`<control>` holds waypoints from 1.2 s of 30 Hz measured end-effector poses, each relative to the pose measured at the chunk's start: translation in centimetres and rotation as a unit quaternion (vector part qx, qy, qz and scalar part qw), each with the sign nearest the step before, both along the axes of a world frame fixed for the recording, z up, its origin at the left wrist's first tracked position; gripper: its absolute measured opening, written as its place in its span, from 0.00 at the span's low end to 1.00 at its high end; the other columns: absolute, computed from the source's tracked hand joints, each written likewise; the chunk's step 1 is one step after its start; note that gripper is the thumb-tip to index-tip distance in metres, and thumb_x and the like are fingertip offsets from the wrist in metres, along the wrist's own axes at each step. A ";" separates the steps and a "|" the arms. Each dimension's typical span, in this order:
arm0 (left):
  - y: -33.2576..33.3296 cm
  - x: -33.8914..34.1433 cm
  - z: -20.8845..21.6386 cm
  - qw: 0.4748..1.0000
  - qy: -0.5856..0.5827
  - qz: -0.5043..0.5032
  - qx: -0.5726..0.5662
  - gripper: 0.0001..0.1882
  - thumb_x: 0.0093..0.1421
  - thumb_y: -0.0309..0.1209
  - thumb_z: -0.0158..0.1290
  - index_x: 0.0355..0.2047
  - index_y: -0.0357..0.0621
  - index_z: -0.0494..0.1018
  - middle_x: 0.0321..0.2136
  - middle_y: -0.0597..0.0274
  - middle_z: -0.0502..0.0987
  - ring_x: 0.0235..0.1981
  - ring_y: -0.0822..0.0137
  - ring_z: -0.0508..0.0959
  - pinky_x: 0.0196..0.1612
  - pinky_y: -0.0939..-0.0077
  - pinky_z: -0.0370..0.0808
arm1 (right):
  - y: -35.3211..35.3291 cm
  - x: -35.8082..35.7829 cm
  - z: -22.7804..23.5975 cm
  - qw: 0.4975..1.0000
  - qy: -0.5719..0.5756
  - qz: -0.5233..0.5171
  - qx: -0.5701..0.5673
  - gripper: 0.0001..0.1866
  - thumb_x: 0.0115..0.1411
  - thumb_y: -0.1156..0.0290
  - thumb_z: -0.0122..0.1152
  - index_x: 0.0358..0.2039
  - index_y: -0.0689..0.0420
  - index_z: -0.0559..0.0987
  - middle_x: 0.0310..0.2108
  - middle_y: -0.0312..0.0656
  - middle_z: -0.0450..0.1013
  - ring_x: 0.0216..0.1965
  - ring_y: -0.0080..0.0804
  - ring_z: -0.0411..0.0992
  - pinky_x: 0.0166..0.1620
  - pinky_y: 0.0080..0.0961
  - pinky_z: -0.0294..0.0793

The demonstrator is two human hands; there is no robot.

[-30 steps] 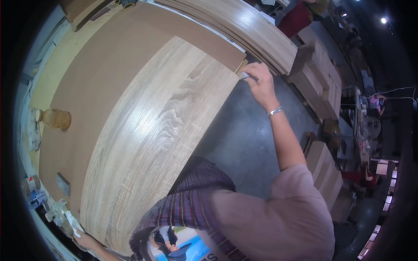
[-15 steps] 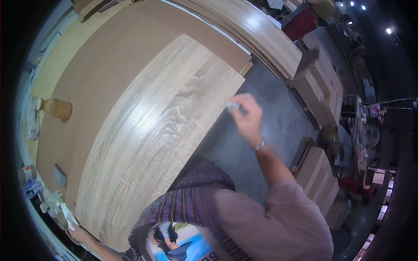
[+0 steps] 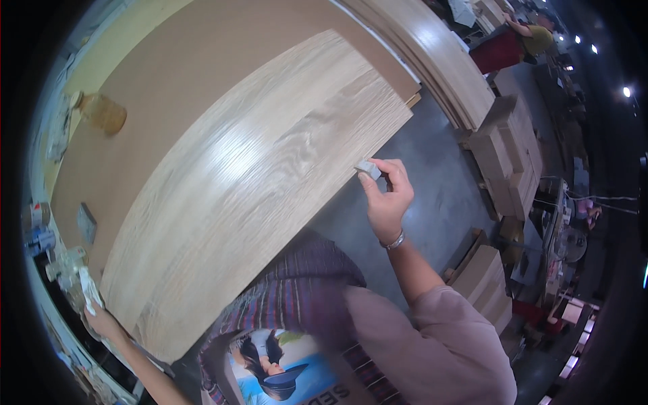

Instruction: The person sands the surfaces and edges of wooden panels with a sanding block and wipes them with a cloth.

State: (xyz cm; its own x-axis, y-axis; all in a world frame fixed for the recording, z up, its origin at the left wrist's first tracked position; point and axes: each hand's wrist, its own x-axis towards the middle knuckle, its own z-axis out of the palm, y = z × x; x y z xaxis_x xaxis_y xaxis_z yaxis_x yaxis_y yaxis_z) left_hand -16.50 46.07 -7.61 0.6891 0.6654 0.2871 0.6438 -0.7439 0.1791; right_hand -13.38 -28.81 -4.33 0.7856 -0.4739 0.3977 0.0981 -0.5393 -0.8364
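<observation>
A long wood-grain board point(image 3: 256, 175) lies slantwise across the brown work surface. At its right edge, my right hand point(image 3: 391, 206) pinches a small grey block point(image 3: 368, 169) between thumb and fingers. The block is at the edge; whether it touches the board I cannot tell. My left hand point(image 3: 102, 322), at the lower left near the board's other end, is closed on a white cloth point(image 3: 88, 289), crumpled and partly hidden by the fingers. Beside that cloth stands a clear container point(image 3: 66, 266).
A yellowish jar point(image 3: 101, 113) and a dark grey flat block point(image 3: 86, 223) sit left of the board. Stacked panels point(image 3: 439, 61) rise beyond the table. Pallets of boards point(image 3: 509, 152) stand on the grey floor at right. Another person point(image 3: 516, 44) is at the far upper right.
My view has shifted a little. My right hand with the grey block has moved back along the board's edge, away from the far corner. The left hand keeps hold of the white cloth.
</observation>
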 end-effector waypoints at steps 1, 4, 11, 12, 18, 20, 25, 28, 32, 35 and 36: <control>-2.5 1.1 0.4 1.000 0.009 -0.006 -0.008 0.28 0.68 0.47 0.48 0.57 0.37 0.71 0.52 0.41 0.76 0.53 0.43 0.75 0.57 0.58 0.69 | 1.0 -1.0 0.0 1.000 0.004 0.002 -0.002 0.13 0.47 0.85 0.69 0.36 0.62 0.81 0.33 0.43 0.76 0.34 0.33 0.74 0.39 0.25 0.73; -3.7 1.0 1.3 0.996 0.020 -0.074 0.037 0.24 0.69 0.43 0.46 0.57 0.37 0.70 0.52 0.42 0.76 0.54 0.43 0.74 0.57 0.58 0.68 | 5.0 -2.8 0.0 1.000 0.003 0.020 0.006 0.13 0.47 0.84 0.69 0.36 0.63 0.81 0.32 0.43 0.75 0.33 0.33 0.74 0.39 0.25 0.73; -3.8 1.8 2.0 0.926 -0.001 -0.377 0.008 0.17 0.68 0.31 0.48 0.53 0.36 0.73 0.51 0.46 0.76 0.53 0.49 0.74 0.57 0.63 0.68 | 16.5 -7.9 -1.1 0.998 -0.024 0.042 0.029 0.13 0.47 0.84 0.70 0.36 0.62 0.81 0.32 0.43 0.75 0.33 0.33 0.74 0.37 0.26 0.73; -4.2 1.8 2.1 0.914 -0.018 -0.405 -0.031 0.16 0.67 0.29 0.49 0.53 0.35 0.73 0.50 0.47 0.77 0.52 0.50 0.75 0.57 0.64 0.68 | 18.6 -8.8 -1.0 0.999 -0.026 0.038 0.023 0.14 0.47 0.84 0.70 0.36 0.61 0.81 0.32 0.43 0.75 0.33 0.33 0.74 0.37 0.26 0.73; -6.8 2.3 2.8 0.869 -0.135 -0.468 -0.085 0.14 0.64 0.29 0.54 0.49 0.38 0.76 0.44 0.48 0.79 0.46 0.52 0.77 0.54 0.65 0.69 | 31.8 -14.8 -1.3 0.999 -0.020 0.024 0.032 0.13 0.48 0.83 0.70 0.36 0.62 0.81 0.31 0.43 0.75 0.31 0.33 0.74 0.36 0.25 0.73; -7.5 2.0 3.4 0.877 -0.138 -0.452 -0.088 0.14 0.64 0.30 0.54 0.48 0.39 0.76 0.43 0.48 0.79 0.46 0.52 0.77 0.53 0.64 0.70 | 35.5 -16.5 -0.3 0.999 -0.002 0.045 0.024 0.13 0.49 0.83 0.70 0.37 0.62 0.81 0.31 0.44 0.75 0.31 0.33 0.74 0.34 0.24 0.73; -6.9 1.5 3.3 0.885 -0.150 -0.433 -0.087 0.13 0.62 0.32 0.55 0.45 0.41 0.78 0.40 0.51 0.80 0.43 0.51 0.78 0.48 0.60 0.71 | 43.4 -19.7 -0.3 0.995 -0.023 0.100 -0.011 0.15 0.46 0.83 0.72 0.37 0.61 0.82 0.30 0.43 0.77 0.29 0.31 0.75 0.32 0.25 0.73; -6.8 1.4 3.3 0.878 -0.163 -0.441 -0.085 0.13 0.62 0.35 0.55 0.45 0.44 0.77 0.38 0.53 0.80 0.43 0.50 0.77 0.47 0.57 0.72 | 46.5 -20.7 -0.5 0.992 -0.050 0.113 -0.004 0.16 0.47 0.83 0.72 0.38 0.60 0.82 0.31 0.45 0.77 0.27 0.29 0.75 0.26 0.21 0.71; -7.0 1.4 3.4 0.885 -0.155 -0.431 -0.086 0.14 0.62 0.37 0.54 0.46 0.48 0.77 0.39 0.55 0.79 0.43 0.50 0.77 0.46 0.57 0.72 | 49.1 -22.0 -1.7 0.969 -0.063 0.234 -0.039 0.18 0.46 0.82 0.71 0.41 0.60 0.82 0.34 0.45 0.79 0.30 0.36 0.78 0.31 0.26 0.78; -6.9 1.5 3.0 0.882 -0.159 -0.434 -0.092 0.14 0.61 0.37 0.55 0.46 0.49 0.77 0.40 0.58 0.80 0.44 0.52 0.77 0.46 0.58 0.72 | 48.6 -21.7 -0.5 0.964 -0.095 0.231 -0.085 0.19 0.46 0.82 0.71 0.41 0.60 0.82 0.34 0.46 0.80 0.30 0.37 0.79 0.31 0.27 0.78; -6.9 1.4 3.0 0.888 -0.150 -0.425 -0.093 0.14 0.60 0.37 0.55 0.45 0.49 0.77 0.41 0.62 0.80 0.45 0.54 0.77 0.47 0.58 0.72 | 48.0 -21.4 0.3 0.968 -0.104 0.211 -0.093 0.19 0.45 0.84 0.71 0.40 0.61 0.82 0.33 0.46 0.79 0.30 0.37 0.78 0.31 0.28 0.79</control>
